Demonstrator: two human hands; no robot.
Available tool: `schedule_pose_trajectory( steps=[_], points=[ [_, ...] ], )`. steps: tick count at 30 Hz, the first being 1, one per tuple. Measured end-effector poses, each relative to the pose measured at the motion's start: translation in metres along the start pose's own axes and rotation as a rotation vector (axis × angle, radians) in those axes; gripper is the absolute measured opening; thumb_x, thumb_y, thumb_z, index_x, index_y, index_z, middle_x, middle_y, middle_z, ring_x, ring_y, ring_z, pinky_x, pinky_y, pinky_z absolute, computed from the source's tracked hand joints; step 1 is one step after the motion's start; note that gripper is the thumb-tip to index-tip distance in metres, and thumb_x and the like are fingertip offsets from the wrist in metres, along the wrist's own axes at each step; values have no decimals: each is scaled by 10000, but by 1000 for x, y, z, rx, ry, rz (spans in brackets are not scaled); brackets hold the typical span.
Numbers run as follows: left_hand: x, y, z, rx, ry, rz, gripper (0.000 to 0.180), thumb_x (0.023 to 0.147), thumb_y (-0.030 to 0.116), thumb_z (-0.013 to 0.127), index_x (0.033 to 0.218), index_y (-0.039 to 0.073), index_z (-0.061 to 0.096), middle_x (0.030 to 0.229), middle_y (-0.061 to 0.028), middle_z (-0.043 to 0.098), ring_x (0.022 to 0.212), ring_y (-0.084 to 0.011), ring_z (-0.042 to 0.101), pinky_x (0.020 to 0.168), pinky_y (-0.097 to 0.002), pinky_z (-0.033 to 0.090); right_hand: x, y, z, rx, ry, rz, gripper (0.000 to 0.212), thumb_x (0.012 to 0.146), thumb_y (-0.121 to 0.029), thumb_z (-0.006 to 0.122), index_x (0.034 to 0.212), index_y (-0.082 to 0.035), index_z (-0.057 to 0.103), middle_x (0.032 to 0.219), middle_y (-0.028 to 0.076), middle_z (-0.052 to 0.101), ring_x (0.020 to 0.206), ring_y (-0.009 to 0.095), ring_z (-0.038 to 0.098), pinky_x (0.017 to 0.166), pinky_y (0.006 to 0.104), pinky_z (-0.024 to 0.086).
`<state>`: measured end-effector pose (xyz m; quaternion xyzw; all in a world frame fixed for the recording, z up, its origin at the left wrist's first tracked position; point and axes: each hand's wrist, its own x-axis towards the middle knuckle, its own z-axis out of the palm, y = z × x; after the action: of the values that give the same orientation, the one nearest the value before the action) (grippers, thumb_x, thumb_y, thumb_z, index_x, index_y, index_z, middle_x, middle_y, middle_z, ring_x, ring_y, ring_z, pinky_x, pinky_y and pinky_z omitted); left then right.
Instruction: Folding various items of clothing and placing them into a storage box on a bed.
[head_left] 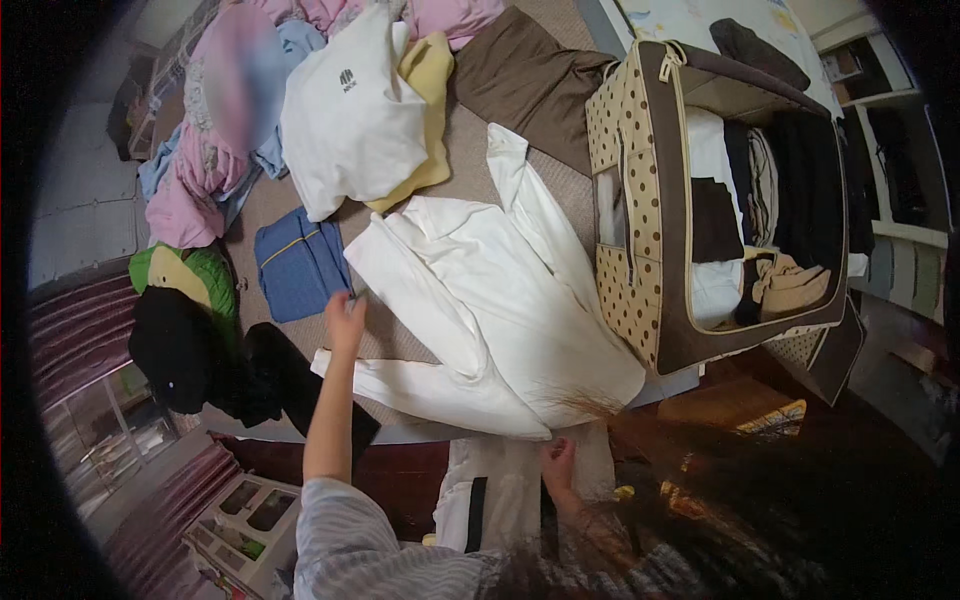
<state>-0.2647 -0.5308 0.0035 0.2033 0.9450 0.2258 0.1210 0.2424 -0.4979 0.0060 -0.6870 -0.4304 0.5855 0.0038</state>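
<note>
The left hand [345,322] has open room over the white shirt [510,290], but the dotted box [647,250] blocks passage rightward.

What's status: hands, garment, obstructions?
Left hand by folded blue fabric garment, contact unclear. Right hand at near edge of white long-sleeved fabric top, grip unclear. Top spread out. Beige, brown-dotted fabric storage box close on its right.

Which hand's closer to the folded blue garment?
Left. The left hand is right at the folded blue garment's lower-right corner; the right hand is farther off, down and to the right, by the white garment's near edge.
</note>
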Motion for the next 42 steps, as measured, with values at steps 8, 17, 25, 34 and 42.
schedule_pose_trajectory(
  steps=[8,17,25,34,42],
  points=[
    [-118,-83,13,-470,41,-1241,463,701,344,701,936,-17,530,846,-169,561,779,-260,556,681,-361,457,11,-74,43,-887,-241,-1004,312,657,-109,619,952,-69,522,956,86,507,906,261,496,785,389,398],
    [-95,-100,-8,-692,428,-544,237,893,199,454,772,2,509,681,-24,483,623,-131,419,588,-279,357,25,-75,52,-866,-332,-1041,148,708,-82,542,853,-56,542,916,92,546,881,287,508,768,389,397],
    [-83,-46,-8,-413,81,-959,545,725,370,666,1032,-41,483,892,-127,563,718,-225,554,557,-386,440,25,-75,20,-463,-331,-746,145,747,-62,546,883,-21,516,897,154,547,871,352,508,775,419,409],
    [-108,-150,-2,-875,320,-1233,527,789,328,632,1149,-22,469,1067,-184,545,955,-323,557,772,-490,480,19,-80,35,-534,-456,-933,134,747,-39,535,879,-34,510,894,147,552,893,340,516,783,413,409],
    [-42,41,-59,-1254,-270,-916,294,800,186,497,1053,39,475,969,-106,572,871,-268,581,741,-413,503,21,-75,11,-259,-318,-641,109,820,-71,498,921,-30,499,877,134,549,866,275,531,759,356,420]
  ],
)
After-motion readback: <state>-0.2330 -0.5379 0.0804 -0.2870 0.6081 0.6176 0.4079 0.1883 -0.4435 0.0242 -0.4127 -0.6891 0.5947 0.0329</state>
